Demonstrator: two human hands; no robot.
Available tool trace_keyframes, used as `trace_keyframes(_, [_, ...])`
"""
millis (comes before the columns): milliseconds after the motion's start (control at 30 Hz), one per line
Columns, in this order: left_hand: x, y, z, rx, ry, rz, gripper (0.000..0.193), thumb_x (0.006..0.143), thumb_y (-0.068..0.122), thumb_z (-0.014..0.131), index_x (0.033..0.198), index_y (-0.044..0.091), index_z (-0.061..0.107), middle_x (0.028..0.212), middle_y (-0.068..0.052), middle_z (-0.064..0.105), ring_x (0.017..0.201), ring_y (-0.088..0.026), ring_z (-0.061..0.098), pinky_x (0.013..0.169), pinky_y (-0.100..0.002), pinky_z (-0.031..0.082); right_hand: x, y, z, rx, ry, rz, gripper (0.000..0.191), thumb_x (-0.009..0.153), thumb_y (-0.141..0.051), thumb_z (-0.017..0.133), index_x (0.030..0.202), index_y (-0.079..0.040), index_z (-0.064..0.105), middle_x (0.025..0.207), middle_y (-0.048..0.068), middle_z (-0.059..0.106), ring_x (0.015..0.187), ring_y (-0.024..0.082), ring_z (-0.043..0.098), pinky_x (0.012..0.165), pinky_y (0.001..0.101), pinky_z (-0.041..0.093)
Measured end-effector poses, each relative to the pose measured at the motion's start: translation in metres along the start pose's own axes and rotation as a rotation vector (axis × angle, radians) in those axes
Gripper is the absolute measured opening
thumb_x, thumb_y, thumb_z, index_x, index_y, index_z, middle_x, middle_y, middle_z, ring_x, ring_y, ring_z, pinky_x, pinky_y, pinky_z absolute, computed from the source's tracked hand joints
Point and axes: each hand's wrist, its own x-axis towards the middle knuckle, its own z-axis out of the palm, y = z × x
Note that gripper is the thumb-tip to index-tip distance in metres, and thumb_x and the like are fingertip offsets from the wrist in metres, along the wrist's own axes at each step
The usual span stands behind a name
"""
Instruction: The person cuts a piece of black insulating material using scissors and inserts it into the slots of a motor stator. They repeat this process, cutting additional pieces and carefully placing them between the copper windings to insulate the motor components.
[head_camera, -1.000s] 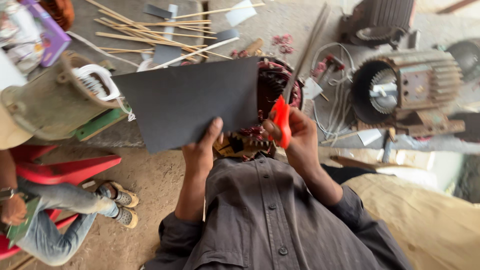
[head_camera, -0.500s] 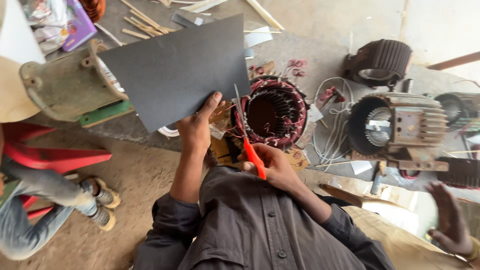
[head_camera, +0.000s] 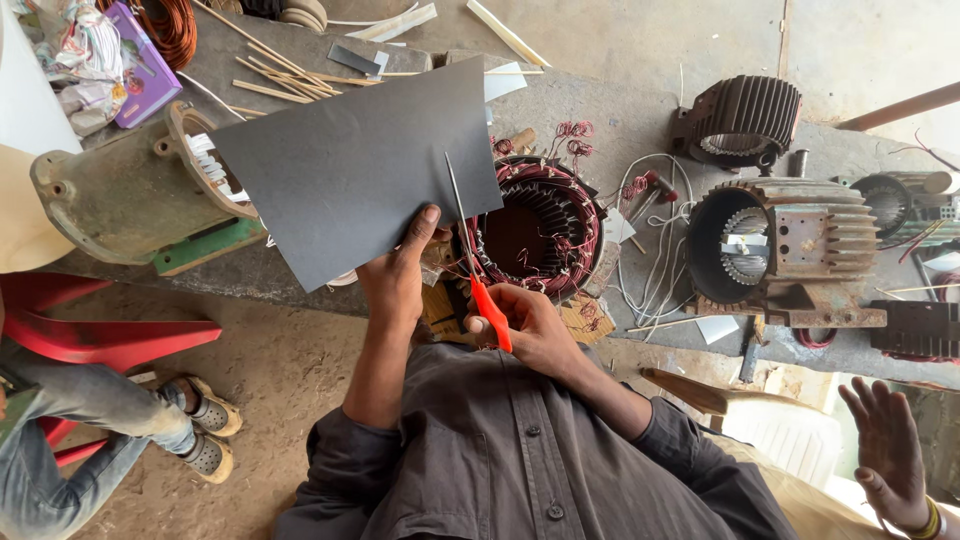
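My left hand (head_camera: 397, 277) pinches the lower right edge of a large dark grey sheet (head_camera: 350, 170) and holds it up over the workbench. My right hand (head_camera: 522, 325) grips the orange handles of a pair of scissors (head_camera: 470, 255); its thin blades point up and touch the sheet's right side. Just behind the scissors lies a motor stator (head_camera: 535, 235) with reddish copper windings.
A green-grey motor housing (head_camera: 115, 195) lies left of the sheet, finned motor bodies (head_camera: 785, 245) at right. Wooden sticks (head_camera: 290, 70) and white wires (head_camera: 655, 260) are scattered on the stone bench (head_camera: 600, 110). Another person's hand (head_camera: 890, 455) is at lower right; a red stool (head_camera: 90, 335) and someone's legs at left.
The scissors have swung from a slant to nearly upright against the sheet's right side. The sheet has dropped slightly in view, and the other person's hand has moved lower right.
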Motion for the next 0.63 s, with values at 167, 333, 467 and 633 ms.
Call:
trace_keyframes(167, [-0.003,0.003,0.002,0.032,-0.017,-0.043,0.026,0.092,0.014,0.078,0.108,-0.004,0.068,0.096,-0.011,0.074,0.076,-0.019,0.075,0.061,-0.028,0.06,-0.001,0.001,-0.001,0.027,0.001,0.054,0.043,0.088,-0.032,0.079,0.115,-0.001,0.067,0.089,-0.003,0.066,0.078,0.004,0.062,0.07,0.0222,0.052])
trace_keyframes(333, [-0.002,0.002,0.003,0.068,0.013,0.011,0.029,0.091,0.014,0.081,0.11,-0.004,0.069,0.105,-0.012,0.074,0.091,-0.02,0.073,0.08,-0.03,0.06,-0.003,0.0,0.0,0.001,0.003,0.039,0.042,0.088,-0.031,0.082,0.113,0.0,0.068,0.084,-0.005,0.062,0.075,0.002,0.057,0.066,0.0209,0.047])
trace_keyframes(467, [-0.004,-0.001,0.002,0.131,0.042,0.035,0.033,0.09,0.017,0.082,0.113,-0.003,0.069,0.111,-0.012,0.074,0.101,-0.02,0.071,0.092,-0.031,0.058,-0.003,0.004,0.0,-0.027,0.007,0.024,0.043,0.087,-0.032,0.082,0.114,-0.001,0.068,0.084,-0.007,0.061,0.074,0.001,0.053,0.064,0.0199,0.044])
trace_keyframes(633, [-0.006,0.004,0.003,0.207,0.036,0.015,0.031,0.093,0.015,0.081,0.115,-0.003,0.069,0.113,-0.011,0.072,0.1,-0.018,0.07,0.093,-0.031,0.058,-0.003,0.01,0.001,-0.006,0.006,0.041,0.047,0.086,-0.034,0.082,0.114,0.0,0.067,0.086,-0.007,0.063,0.077,0.001,0.055,0.067,0.0198,0.046])
